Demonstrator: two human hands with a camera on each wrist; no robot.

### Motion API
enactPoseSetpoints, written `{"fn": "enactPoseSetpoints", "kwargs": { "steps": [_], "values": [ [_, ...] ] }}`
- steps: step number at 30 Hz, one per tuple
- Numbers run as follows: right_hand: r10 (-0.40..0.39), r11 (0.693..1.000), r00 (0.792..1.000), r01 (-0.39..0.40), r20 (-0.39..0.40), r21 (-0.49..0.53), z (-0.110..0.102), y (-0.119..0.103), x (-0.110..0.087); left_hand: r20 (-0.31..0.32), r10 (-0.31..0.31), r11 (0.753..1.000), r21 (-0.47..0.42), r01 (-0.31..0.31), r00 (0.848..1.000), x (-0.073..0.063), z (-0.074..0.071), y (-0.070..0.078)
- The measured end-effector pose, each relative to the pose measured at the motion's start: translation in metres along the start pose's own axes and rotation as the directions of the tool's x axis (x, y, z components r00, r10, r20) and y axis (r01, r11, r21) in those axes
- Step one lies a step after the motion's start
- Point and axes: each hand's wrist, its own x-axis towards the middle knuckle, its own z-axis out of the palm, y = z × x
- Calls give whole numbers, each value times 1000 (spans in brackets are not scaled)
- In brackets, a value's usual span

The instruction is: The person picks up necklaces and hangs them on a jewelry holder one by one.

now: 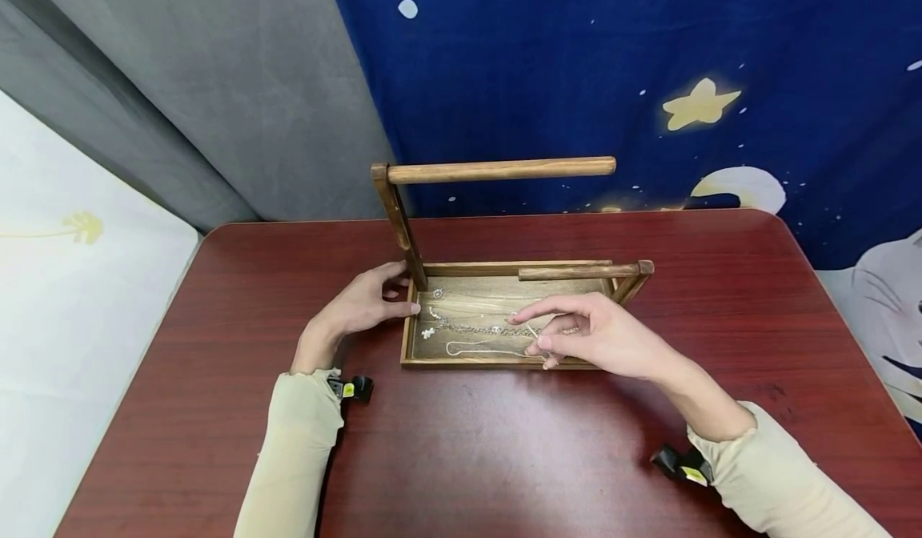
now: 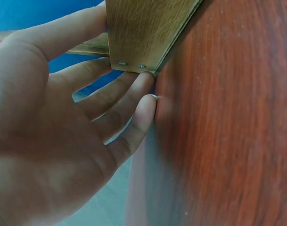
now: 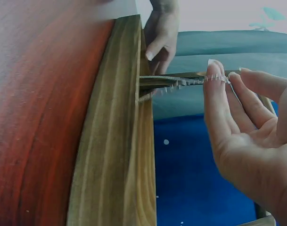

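Note:
A shallow wooden tray (image 1: 475,364) has T-shaped wooden posts at its two ends. My left hand (image 1: 363,302) grips its left end, thumb on the rim and fingers by the tall post (image 1: 398,222); the left wrist view shows the fingertips against the end board (image 2: 148,37). Over the tray's right part, my right hand (image 1: 598,334) pinches a thin silver chain (image 3: 195,82) between thumb and fingers. The chain runs from the fingertips down behind the tray's side in the right wrist view. Several silver chains (image 1: 468,328) and a round pendant (image 1: 438,292) lie in the tray.
The tray stands on a reddish-brown table (image 1: 461,442). The tall post carries a long crossbar (image 1: 504,170) above the tray's back, and a shorter post at the right bears a lower bar (image 1: 576,272). Blue and grey curtains (image 1: 504,66) hang behind the table.

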Motion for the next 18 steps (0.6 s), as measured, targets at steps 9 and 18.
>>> {"fn": "enactPoseSetpoints", "kwargs": {
  "steps": [9,18],
  "values": [
    [-95,994,995,94,16,56,0,-5,-2,-3,7,1000,7,-7,1000,-2,0,-1],
    [-115,990,993,113,19,86,-1,-15,-6,-10,18,1000,6,-18,1000,-2,0,0]
  ]
}}
